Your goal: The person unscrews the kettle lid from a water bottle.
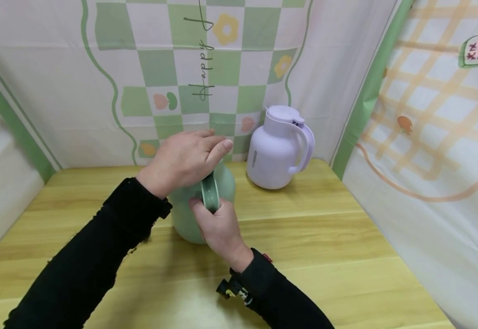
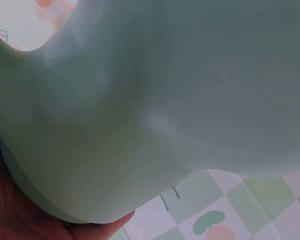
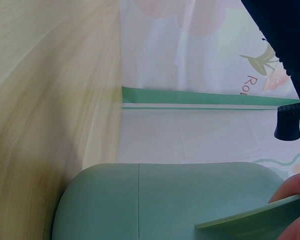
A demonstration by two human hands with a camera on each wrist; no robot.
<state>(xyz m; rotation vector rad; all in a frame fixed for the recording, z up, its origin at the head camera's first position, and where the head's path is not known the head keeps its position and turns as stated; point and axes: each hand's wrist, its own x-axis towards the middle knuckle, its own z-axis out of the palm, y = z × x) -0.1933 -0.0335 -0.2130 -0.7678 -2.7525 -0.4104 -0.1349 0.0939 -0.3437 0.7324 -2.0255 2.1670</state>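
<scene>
A mint-green jug (image 1: pixel 189 224) with a loop handle (image 1: pixel 210 194) stands on the table, its handle toward me. My left hand (image 1: pixel 187 157) lies palm down over the jug's top, which it mostly hides, thumb stretched out to the right. From close by, the left wrist view shows the jug's smooth body (image 2: pixel 140 110) and the left fingers (image 2: pixel 105 230) against its top. Below, my right hand (image 1: pixel 220 224) grips the handle, thumb on the near side. In the right wrist view, fingers (image 3: pixel 295 185) wrap the handle's edge.
A lilac jug (image 1: pixel 273 151) with a lid and handle stands behind and to the right, near the table's back edge. Patterned cloth (image 1: pixel 156 68) hangs behind the wooden table (image 1: pixel 304 246) and along its sides. Both forearms wear black sleeves (image 1: pixel 94 251).
</scene>
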